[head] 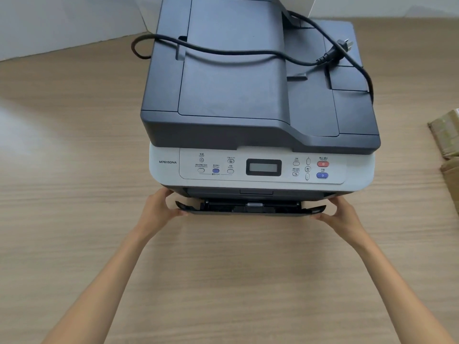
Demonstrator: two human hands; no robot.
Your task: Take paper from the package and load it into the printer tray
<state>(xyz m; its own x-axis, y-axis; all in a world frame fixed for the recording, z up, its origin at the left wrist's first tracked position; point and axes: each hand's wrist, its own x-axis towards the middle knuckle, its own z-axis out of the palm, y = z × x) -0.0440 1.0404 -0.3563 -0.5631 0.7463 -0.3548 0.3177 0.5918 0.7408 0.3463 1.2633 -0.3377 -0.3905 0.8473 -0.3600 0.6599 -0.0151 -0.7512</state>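
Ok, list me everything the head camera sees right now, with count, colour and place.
printer: one, dark grey top over a white panel, centre of the table
tray: one, black, low at the printer's front, partly out
power cord: one, black, draped loose across the printer's lid, plug at right rear
paper package: one, brown wrap, right edge of view, mostly cut off
table: one, light wood grain, under everything
wall: white, behind the table
left hand: one, gripping the tray's left end
right hand: one, gripping the tray's right end

Brown package (pixel 447 137) cut off at right edge; tray interior hidden
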